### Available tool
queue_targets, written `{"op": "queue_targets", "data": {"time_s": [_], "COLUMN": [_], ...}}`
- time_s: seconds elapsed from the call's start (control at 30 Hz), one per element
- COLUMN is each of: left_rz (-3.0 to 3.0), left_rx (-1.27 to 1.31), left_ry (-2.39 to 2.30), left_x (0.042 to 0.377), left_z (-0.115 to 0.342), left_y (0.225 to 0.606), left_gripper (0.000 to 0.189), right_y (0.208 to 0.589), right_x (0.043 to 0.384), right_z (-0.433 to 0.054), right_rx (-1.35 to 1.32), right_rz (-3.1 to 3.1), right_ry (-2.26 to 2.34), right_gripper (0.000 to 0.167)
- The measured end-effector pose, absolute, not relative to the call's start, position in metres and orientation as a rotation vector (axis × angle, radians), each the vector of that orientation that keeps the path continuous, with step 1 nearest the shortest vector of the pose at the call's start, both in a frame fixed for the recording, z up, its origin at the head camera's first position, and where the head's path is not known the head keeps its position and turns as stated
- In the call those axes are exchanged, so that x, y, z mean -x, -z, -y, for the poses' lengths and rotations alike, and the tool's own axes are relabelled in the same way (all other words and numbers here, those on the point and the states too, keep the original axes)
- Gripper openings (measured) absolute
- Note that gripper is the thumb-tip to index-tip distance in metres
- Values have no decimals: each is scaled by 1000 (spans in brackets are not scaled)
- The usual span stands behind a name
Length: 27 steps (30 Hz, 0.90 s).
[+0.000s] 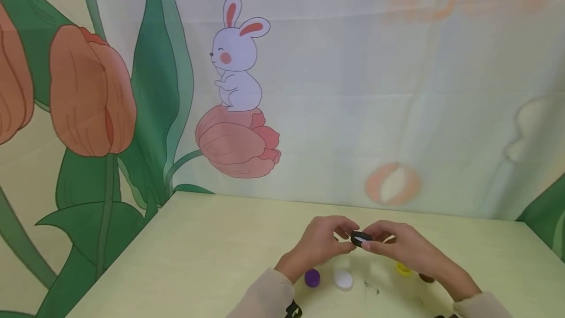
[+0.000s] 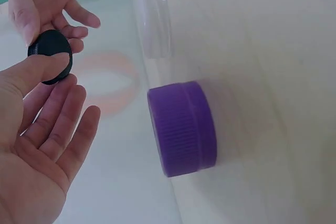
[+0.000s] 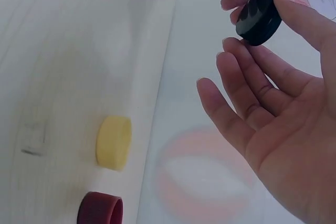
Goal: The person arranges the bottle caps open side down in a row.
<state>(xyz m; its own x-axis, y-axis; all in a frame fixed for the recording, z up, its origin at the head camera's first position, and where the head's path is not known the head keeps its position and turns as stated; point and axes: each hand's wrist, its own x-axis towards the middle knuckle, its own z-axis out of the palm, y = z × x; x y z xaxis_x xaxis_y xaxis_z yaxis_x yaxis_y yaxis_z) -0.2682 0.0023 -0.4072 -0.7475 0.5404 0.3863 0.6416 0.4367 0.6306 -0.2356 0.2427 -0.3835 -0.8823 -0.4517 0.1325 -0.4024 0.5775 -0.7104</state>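
Note:
A round black bottle cap point(image 1: 361, 238) is held above the table between both hands. My left hand point(image 1: 324, 239) pinches it, with the thumb lying across its face in the left wrist view. From the other side my right hand point(image 1: 399, 244) pinches it by the edge between thumb and fingers. On the table below the left hand lies a purple bottle cap point(image 2: 182, 129), with a white cap point(image 1: 343, 280) beside it. Under the right forearm are a yellow cap point(image 3: 114, 142) and a dark red-brown cap point(image 3: 100, 208).
The pale table point(image 1: 198, 259) carries a few dark marks point(image 1: 372, 287) right of the white cap. Behind it hangs a cloth backdrop point(image 1: 331, 87) printed with tulips and a rabbit.

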Motion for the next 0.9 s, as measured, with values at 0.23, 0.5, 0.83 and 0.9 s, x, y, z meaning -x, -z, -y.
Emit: {"op": "queue_targets", "data": {"time_s": [0.23,0.5,0.83,0.9], "left_rz": [2477,2466,2467,2465], "left_rx": [1036,1049,1006,997], "left_ry": [1407,1405,1444,1452], "left_x": [263,263,263,263], "left_z": [-1,1,6,6], "left_y": [409,413,413,412], "left_gripper": [19,17,15,14], "right_y": [382,385,385,385], "right_x": [233,229,229,229], "right_z": [-242,-243,-243,-243], "right_rx": [735,706,785,785], "right_rz": [-2715,-2672,-2716,-2721], "right_ry": [1224,1300,1342,1355], "right_gripper": [26,25,19,17]}}
